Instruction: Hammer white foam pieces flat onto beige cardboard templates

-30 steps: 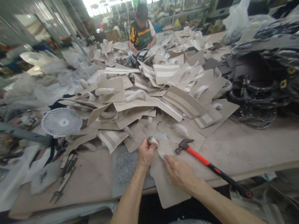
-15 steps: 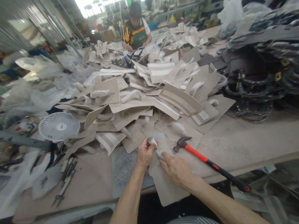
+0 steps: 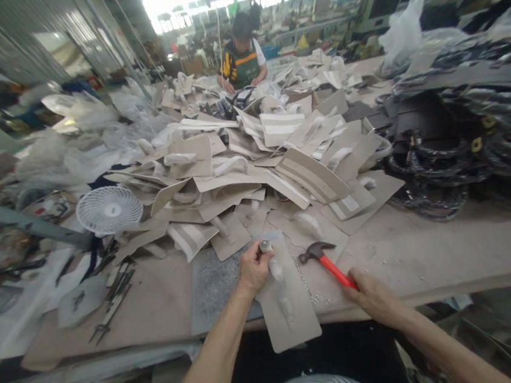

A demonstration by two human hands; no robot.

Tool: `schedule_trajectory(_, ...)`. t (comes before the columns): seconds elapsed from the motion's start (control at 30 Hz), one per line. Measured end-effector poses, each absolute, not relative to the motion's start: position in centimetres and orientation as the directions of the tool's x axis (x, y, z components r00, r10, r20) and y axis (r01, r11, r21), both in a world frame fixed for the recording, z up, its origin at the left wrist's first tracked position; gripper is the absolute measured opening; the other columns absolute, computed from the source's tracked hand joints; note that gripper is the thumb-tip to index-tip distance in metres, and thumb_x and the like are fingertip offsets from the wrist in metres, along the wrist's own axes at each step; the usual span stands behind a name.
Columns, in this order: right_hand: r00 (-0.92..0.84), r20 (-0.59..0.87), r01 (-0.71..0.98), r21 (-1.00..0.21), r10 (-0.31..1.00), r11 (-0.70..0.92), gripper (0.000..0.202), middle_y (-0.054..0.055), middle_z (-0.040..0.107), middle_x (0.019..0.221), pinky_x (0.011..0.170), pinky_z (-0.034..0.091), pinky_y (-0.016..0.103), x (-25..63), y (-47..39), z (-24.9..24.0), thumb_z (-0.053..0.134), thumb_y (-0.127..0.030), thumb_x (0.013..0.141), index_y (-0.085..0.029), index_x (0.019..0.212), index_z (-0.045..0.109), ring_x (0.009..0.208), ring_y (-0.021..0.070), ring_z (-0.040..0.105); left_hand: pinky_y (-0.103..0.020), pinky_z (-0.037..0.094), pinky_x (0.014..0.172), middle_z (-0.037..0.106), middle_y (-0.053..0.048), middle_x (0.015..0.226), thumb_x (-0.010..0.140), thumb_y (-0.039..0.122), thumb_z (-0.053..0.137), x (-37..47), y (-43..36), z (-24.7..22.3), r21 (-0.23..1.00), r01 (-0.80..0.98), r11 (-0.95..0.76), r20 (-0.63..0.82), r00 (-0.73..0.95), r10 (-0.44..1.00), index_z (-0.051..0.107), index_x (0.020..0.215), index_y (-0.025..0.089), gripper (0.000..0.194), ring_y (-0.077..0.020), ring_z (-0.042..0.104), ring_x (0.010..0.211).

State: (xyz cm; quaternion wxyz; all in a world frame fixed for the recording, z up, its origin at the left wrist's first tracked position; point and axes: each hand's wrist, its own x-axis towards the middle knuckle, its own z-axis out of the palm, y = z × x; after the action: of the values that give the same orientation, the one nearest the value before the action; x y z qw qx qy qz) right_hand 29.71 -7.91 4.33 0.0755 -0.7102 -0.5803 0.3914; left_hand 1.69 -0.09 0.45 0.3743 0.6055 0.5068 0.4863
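My left hand [image 3: 253, 269] pinches a short, pale cylindrical tool with a round metal top [image 3: 265, 246], upright over the upper part of a beige bag panel [image 3: 302, 323]. A plastic-wrapped handle [image 3: 282, 289] lies along this panel; the tool's lower end is hard to make out. The panel rests partly on a dark grey slab [image 3: 211, 290] and juts past the table's front edge. To the right, my right hand [image 3: 370, 295] is closed around the handle of a claw hammer [image 3: 333, 267], whose head still lies on the table.
Beige panels with wrapped handles [image 3: 231, 182] are heaped behind my hands. Small metal bits [image 3: 319, 299] lie beside the panel. A white fan [image 3: 109, 210] and thin metal tools [image 3: 114, 304] are at left, dark bag parts [image 3: 432, 136] at right. A person [image 3: 241, 59] works across the table.
My right hand has left the panel's wrapped handle, moved right and taken hold of the hammer. My left hand keeps the cylindrical tool, now held more upright.
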Motion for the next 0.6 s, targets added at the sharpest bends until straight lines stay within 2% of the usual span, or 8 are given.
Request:
schedule_trajectory(0.1,-0.134,-0.682,0.463,-0.684,0.719,-0.563,0.015,-0.005,0.042,0.063,0.044,0.039,0.026,28.2,-8.6,6.7,0.034,-0.036,0.086,-0.024,0.077,0.038,0.044,0.0105,0.034,-0.026,0.049,0.074,0.072,-0.003,0.088,0.081,0.023,0.063,1.7,0.0,0.4,0.946,0.249,-0.208,0.209,0.020,0.978,0.069,0.094,0.020,0.015,-0.0187,0.066,0.079)
schedule_trajectory(0.17,-0.125,-0.570,0.449,-0.763,0.812,-0.466,0.024,-0.006,0.040,0.061,0.042,0.035,0.025,26.6,-8.4,9.2,0.034,-0.045,0.089,-0.025,0.076,0.037,0.043,0.0099,0.033,-0.027,0.048,0.073,0.071,-0.003,0.086,0.080,0.024,0.064,1.7,0.0,0.4,0.946,0.253,-0.204,0.204,0.025,0.979,0.069,0.093,0.020,0.015,-0.0190,0.065,0.079)
schedule_trajectory(0.23,-0.069,-0.265,0.522,-0.832,0.962,-0.191,0.031,-0.005,0.042,0.061,0.047,0.034,0.024,25.1,-7.5,11.4,0.036,-0.052,0.091,-0.024,0.078,0.040,0.048,0.0110,0.038,-0.027,0.048,0.073,0.070,-0.003,0.084,0.079,0.024,0.064,1.7,0.0,0.4,0.943,0.258,-0.210,0.210,0.028,0.977,0.070,0.093,0.020,0.015,-0.0191,0.064,0.078)
schedule_trajectory(0.3,-0.063,0.051,0.653,-0.753,0.997,0.080,0.032,-0.003,0.046,0.061,0.052,0.034,0.025,23.9,-6.2,12.7,0.034,-0.050,0.095,-0.023,0.082,0.045,0.053,0.0123,0.043,-0.027,0.047,0.073,0.070,-0.002,0.082,0.079,0.024,0.064,1.7,0.0,0.4,0.937,0.269,-0.224,0.224,0.029,0.974,0.070,0.092,0.020,0.016,-0.0188,0.064,0.077)
schedule_trajectory(0.33,-0.094,0.123,0.715,-0.682,0.988,0.153,0.030,-0.002,0.048,0.061,0.053,0.032,0.026,23.4,-5.5,12.9,0.033,-0.046,0.097,-0.022,0.084,0.047,0.054,0.0125,0.043,-0.027,0.047,0.074,0.070,-0.002,0.082,0.078,0.024,0.064,1.7,0.0,0.4,0.935,0.273,-0.228,0.229,0.027,0.973,0.070,0.093,0.020,0.016,-0.0188,0.064,0.077)
schedule_trajectory(0.43,-0.275,0.027,0.843,-0.474,0.961,0.255,0.022,-0.001,0.049,0.059,0.051,0.022,0.027,22.6,-3.7,13.3,0.037,-0.034,0.097,-0.021,0.084,0.049,0.049,0.0110,0.037,-0.028,0.047,0.073,0.070,-0.002,0.082,0.078,0.023,0.062,1.7,0.0,0.3,0.932,0.283,-0.226,0.230,0.019,0.973,0.070,0.093,0.019,0.017,-0.0189,0.064,0.075)
schedule_trajectory(0.5,-0.350,-0.010,0.855,-0.412,0.937,0.315,0.019,-0.003,0.047,0.057,0.050,0.017,0.028,22.7,-3.0,14.9,0.042,-0.033,0.095,-0.021,0.082,0.049,0.046,0.0097,0.030,-0.028,0.046,0.071,0.070,-0.002,0.079,0.078,0.024,0.062,1.7,0.0,0.2,0.927,0.304,-0.219,0.223,0.021,0.974,0.070,0.093,0.019,0.017,-0.0189,0.063,0.072)
schedule_trajectory(0.6,-0.234,0.290,0.791,-0.498,0.928,0.355,0.024,-0.005,0.043,0.056,0.048,0.021,0.026,23.1,-2.7,18.9,0.040,-0.041,0.098,-0.023,0.083,0.046,0.046,0.0097,0.031,-0.028,0.046,0.071,0.070,-0.002,0.079,0.078,0.026,0.063,1.7,0.1,0.2,0.918,0.333,-0.214,0.220,0.020,0.975,0.070,0.094,0.020,0.019,-0.0194,0.063,0.073)
